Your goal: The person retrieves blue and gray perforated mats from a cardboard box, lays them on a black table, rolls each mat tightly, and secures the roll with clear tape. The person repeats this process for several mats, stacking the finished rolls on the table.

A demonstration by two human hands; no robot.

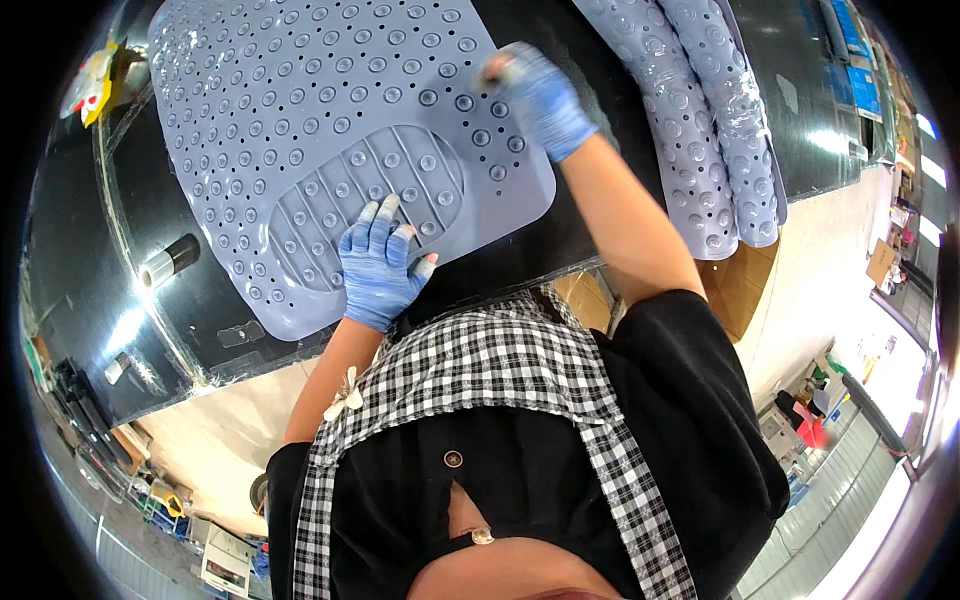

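Note:
A grey-blue bath mat (370, 60) lies spread out on a black table, its rows of round suction cups facing up. Near its front edge is an oval ribbed patch (400, 150). My left hand (382, 265), in a blue fingertip-less glove, rests on that patch with fingers stretched out and holds nothing. My right hand (538, 95), gloved the same way, is over the mat's right edge. Motion smears its fingers, so I cannot make out whether anything is between them.
Rolled mats (690, 130) in clear wrap lie to the right on the black table (90, 260). A small clear-and-black roll (168, 262) sits on the left, with a yellow and red item (97, 85) farther back. A cardboard box (740, 290) stands below the table's edge.

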